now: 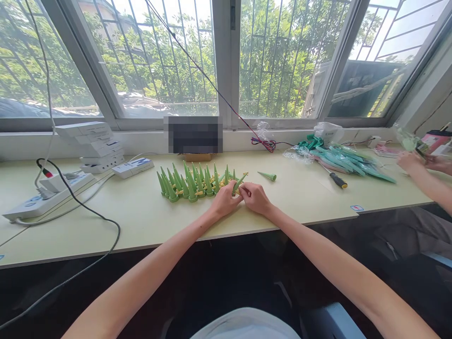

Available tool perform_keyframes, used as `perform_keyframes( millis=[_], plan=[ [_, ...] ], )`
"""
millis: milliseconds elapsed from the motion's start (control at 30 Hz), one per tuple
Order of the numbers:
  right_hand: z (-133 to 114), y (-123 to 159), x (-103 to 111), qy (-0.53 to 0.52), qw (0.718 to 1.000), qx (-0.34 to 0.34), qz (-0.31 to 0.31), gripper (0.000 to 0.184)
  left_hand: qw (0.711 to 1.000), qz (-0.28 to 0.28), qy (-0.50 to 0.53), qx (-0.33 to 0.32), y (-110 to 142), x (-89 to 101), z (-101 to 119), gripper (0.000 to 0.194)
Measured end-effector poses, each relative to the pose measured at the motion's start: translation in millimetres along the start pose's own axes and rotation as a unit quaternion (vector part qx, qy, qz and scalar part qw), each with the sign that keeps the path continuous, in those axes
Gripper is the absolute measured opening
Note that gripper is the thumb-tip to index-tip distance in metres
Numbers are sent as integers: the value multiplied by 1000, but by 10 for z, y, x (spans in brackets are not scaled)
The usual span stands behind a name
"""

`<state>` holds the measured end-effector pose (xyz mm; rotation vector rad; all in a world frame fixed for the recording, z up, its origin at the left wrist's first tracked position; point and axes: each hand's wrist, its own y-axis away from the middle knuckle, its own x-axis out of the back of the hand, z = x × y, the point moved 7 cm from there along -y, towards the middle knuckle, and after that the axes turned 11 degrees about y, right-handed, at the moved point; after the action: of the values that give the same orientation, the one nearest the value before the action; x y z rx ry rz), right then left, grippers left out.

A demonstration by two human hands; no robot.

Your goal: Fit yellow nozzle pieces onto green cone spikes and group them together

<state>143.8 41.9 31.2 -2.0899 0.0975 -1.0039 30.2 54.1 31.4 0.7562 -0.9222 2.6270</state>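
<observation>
Several pointed green cones (191,190) stand upright in close rows on the pale table, with small yellow pieces (200,193) between their bases. At the right end of these rows, my left hand (225,200) is closed on a tilted green cone (239,182). My right hand (256,197) meets it there, its fingers pinched together by the cone's lower end. What those fingertips hold, if anything, is hidden. One more green cone (270,176) lies on its side beyond my right hand.
On the left are stacked white boxes (100,146), a power strip (52,190) and a black cable (95,212). A screwdriver (338,180) and green plastic packets (353,162) lie to the right. Another person's hands (411,162) work at far right.
</observation>
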Motion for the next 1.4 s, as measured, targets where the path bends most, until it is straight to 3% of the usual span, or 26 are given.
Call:
perform_keyframes(
  millis=[300,700,1067,1233,1400],
  plan=[
    [-11,6,9,4,1000,2,3,23,1000,-10,6,12,-7,-13,-13,21],
    [169,-49,-66,-114,989,-91,-37,33,1000,-17,1,7,-13,-23,8,17],
    [310,-45,-252,-231,957,-138,-110,35,1000,-21,-13,-3,-10,-21,22,16],
    [281,-54,-219,-215,962,-135,-100,35,1000,-17,-14,-3,-13,-20,14,15],
    [221,-59,-81,-130,984,-116,-43,29,1000,-18,-5,12,-9,-30,11,16]
  ],
)
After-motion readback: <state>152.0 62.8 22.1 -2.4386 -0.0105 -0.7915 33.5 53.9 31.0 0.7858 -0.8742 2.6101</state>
